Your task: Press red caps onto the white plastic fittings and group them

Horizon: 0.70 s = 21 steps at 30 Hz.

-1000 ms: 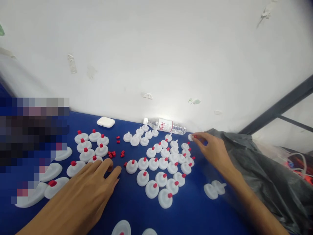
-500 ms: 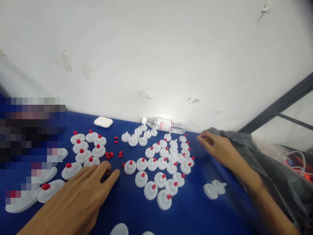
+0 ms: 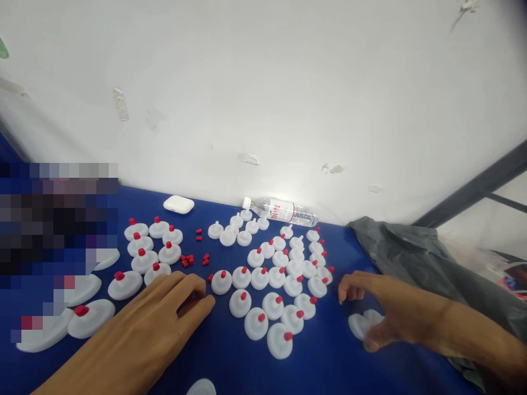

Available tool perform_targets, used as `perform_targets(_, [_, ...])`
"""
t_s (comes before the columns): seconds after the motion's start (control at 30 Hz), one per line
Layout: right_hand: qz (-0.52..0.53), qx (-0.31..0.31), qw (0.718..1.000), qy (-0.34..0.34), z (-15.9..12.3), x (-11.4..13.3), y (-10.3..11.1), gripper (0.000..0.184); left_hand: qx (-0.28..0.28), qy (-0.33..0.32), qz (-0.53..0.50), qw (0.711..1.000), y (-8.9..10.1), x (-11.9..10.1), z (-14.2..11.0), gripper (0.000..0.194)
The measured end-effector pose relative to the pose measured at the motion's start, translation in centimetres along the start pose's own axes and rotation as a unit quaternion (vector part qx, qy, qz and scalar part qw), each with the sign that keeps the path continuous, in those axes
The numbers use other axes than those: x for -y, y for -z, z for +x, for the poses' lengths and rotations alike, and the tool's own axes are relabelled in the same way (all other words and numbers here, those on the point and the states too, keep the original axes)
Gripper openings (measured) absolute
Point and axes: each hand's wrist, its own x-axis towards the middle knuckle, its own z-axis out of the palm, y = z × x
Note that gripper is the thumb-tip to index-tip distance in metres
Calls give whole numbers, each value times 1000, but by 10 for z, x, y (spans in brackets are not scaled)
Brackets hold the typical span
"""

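Observation:
My left hand (image 3: pixel 164 312) lies palm down on the blue table, thumb and index finger apart, beside white plastic discs with red caps on their stems. A red cap (image 3: pixel 210 278) lies just beyond its fingertips. Over at the right, my right hand (image 3: pixel 391 307) is spread, thumb apart from the curled fingers, above a pair of uncapped white discs (image 3: pixel 357 327); the thumb partly covers them. Rows of red-capped white discs (image 3: pixel 259 278) fill the middle. Behind them is a cluster of bare-stemmed discs (image 3: pixel 228 237). Several loose red caps (image 3: pixel 187 260) lie left of centre.
A clear plastic bottle (image 3: pixel 284 210) lies on its side against the white wall (image 3: pixel 263 99). A white earbud case (image 3: pixel 178 204) sits at the back left. Dark grey sheeting (image 3: pixel 407 241) drapes the table's right side, below a metal bar (image 3: pixel 461 192). The far left is pixelated.
My right hand has come down and nearer from the back right edge to the two uncapped discs. My left hand stays in nearly the same place. The view has shifted slightly.

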Motion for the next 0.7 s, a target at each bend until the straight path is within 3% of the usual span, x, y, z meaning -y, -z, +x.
perform_targets(0.1, [7,32,999,-21,5,1,-2,36,-21,-16,5,1000,2,0,3,53])
perform_targets(0.27, [51,60,997,-8,8,13,9,4,-58,26,16,998,6,-9,12,52])
perform_targets(0.47, [57,-26,998,19,6,26,23,17,-7,63,63,996,7,-7,10,30])
perform_targets(0.7, [4,-178,980,85,6,44,16,33,14,49,69,996,2,1,-1,43])
